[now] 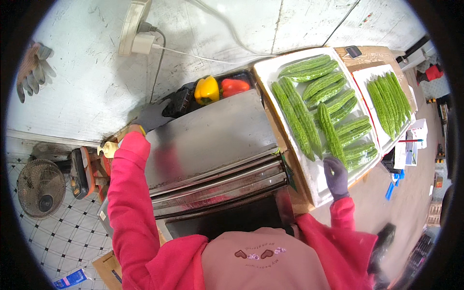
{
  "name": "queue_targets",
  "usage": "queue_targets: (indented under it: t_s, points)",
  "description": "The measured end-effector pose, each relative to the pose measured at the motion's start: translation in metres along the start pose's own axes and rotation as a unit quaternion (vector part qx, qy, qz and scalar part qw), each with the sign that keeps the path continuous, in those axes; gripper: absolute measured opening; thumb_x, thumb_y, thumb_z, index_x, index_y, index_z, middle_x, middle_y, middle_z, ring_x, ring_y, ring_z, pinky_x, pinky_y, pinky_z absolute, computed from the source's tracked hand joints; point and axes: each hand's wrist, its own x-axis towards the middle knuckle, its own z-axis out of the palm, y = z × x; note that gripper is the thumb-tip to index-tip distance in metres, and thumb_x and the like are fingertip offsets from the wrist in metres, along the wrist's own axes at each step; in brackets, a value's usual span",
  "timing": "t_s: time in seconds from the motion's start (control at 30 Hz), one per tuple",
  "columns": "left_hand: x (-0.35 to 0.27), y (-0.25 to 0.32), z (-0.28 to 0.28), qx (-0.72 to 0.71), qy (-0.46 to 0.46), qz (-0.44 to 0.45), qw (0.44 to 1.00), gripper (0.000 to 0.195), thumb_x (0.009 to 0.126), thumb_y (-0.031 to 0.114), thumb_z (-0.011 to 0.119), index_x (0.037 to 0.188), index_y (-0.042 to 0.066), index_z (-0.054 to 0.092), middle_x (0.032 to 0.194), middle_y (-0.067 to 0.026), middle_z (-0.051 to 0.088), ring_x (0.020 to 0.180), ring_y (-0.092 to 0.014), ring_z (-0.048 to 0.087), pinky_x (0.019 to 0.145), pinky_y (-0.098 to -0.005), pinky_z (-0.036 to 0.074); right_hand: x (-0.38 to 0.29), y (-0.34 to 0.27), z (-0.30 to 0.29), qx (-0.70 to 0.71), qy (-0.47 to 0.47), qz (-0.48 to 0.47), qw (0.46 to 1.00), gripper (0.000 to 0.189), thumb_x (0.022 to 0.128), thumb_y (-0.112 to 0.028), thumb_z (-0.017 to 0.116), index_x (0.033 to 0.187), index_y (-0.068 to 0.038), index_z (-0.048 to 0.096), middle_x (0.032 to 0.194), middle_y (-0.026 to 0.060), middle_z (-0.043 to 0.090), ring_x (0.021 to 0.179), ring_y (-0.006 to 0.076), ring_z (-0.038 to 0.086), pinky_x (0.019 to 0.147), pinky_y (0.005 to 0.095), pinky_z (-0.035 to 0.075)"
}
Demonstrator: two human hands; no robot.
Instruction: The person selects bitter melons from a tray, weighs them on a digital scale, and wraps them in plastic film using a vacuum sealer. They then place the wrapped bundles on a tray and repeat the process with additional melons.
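My right hand (335, 177), in a grey-purple glove, grips the lower end of a green bitter melon (330, 132). That melon slants over other melons in a white foam box (317, 197). Some melons in the box, such as the pair (348, 130) at its right, look film-wrapped. Two long ones (294, 119) lie along the box's left side. My left hand (154, 114), gloved in grey, reaches to the black plastic trays (181, 101) by the wall; its fingers are partly hidden, and I cannot tell whether they grip. A yellow bell pepper (207, 90) and a red one (235, 87) sit beside those trays.
A stainless-steel wrapping machine (217, 127) stands before me. Another foam box (397, 136) holds slender green vegetables (389, 103). A pump bottle (108, 149) and a fan (41, 189) are at left. A power strip (131, 29) with cables and a work glove (34, 70) hang on the wall.
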Motion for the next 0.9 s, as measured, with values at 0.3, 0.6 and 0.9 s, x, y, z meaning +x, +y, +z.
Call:
queue_targets:
  t_s: [0.3,0.6,0.9]
  points:
    - [-0.046,-0.010,-0.021,-0.276,0.168,-0.060,0.944,0.045,0.093,0.032,0.061,0.127,0.003,0.058,0.121,-0.0172,0.064,0.111,-0.024,0.061,0.094,-0.0315,0.046,0.004,0.015,-0.007,0.023,-0.004,0.032,0.999,0.011,0.085,-0.006,0.065,0.094,-0.001,0.069,0.102,0.0159,0.068,0.099,0.0321,0.064,0.086,0.0380,0.051]
    - [-0.180,0.036,-0.026,-0.385,0.260,-0.111,0.878,0.033,0.094,0.012,0.057,0.123,-0.002,0.059,0.118,-0.0108,0.065,0.106,-0.017,0.059,0.093,-0.0279,0.045,0.043,0.054,-0.026,-0.115,0.103,0.009,0.988,0.033,0.081,-0.009,0.067,0.112,0.002,0.063,0.118,0.0218,0.062,0.114,0.0364,0.057,0.098,0.0419,0.045]
    - [-0.255,0.139,-0.009,-0.397,0.186,-0.050,0.898,0.031,0.088,0.008,0.061,0.118,0.001,0.063,0.117,-0.0145,0.065,0.110,-0.027,0.061,0.095,-0.0356,0.045,0.044,0.055,-0.022,-0.125,0.019,0.056,0.990,0.047,0.078,-0.027,0.070,0.118,-0.004,0.060,0.108,0.0226,0.063,0.102,0.0393,0.058,0.089,0.0469,0.047]
